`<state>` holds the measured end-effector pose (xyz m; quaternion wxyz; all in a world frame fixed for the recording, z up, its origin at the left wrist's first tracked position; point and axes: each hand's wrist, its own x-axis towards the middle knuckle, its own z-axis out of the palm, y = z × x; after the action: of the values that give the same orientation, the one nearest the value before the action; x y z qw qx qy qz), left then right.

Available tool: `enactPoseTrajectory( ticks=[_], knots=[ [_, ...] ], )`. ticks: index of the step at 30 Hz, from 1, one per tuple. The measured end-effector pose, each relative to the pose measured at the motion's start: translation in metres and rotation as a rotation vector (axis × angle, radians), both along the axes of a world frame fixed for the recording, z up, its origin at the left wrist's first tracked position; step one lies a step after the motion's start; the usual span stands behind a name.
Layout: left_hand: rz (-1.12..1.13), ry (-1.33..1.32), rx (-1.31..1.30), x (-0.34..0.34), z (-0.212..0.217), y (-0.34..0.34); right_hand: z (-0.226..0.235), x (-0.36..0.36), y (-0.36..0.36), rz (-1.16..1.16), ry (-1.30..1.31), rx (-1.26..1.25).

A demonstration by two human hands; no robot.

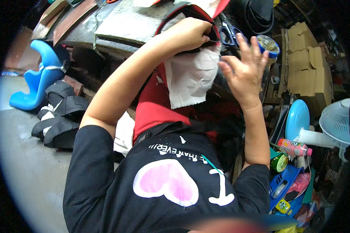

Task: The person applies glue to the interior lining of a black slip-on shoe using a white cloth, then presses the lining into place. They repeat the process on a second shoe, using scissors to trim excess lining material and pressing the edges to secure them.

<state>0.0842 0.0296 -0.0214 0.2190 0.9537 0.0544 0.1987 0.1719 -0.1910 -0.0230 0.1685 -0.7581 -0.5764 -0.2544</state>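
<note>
My left hand [194,34] is closed, its fingers curled over the edge of a curved black piece with a red lining [168,24], at the edge of the work table. The hand covers part of that piece, and its exact kind is unclear. Just below it a crumpled white sheet [192,77], cloth or paper, hangs over my red-clad lap. To the right, my right hand [245,68] is raised in the air with fingers spread and nothing in them. Dark-handled scissors [228,34] lie just beyond its fingertips, beside a round blue-rimmed tin [268,46].
A pale flat board [124,25] lies on the table. At left are a blue curved plastic object [44,77] and several black padded pieces [66,105] near the floor. Cardboard boxes [305,70], a fan [335,122], a pink bottle [293,147] and a blue basket [286,190] crowd the right.
</note>
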Motion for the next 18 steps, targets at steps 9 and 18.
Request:
enactPoseTrajectory(
  ticks=[9, 18],
  knots=[
    [-0.357, -0.378, 0.274, 0.060, 0.034, -0.060, 0.060, 0.059, -0.089, -0.339, 0.003, 0.204],
    [-0.266, -0.184, -0.117, 0.123, 0.009, -0.086, 0.026, 0.098, -0.090, -0.418, 0.020, 0.011]
  ],
)
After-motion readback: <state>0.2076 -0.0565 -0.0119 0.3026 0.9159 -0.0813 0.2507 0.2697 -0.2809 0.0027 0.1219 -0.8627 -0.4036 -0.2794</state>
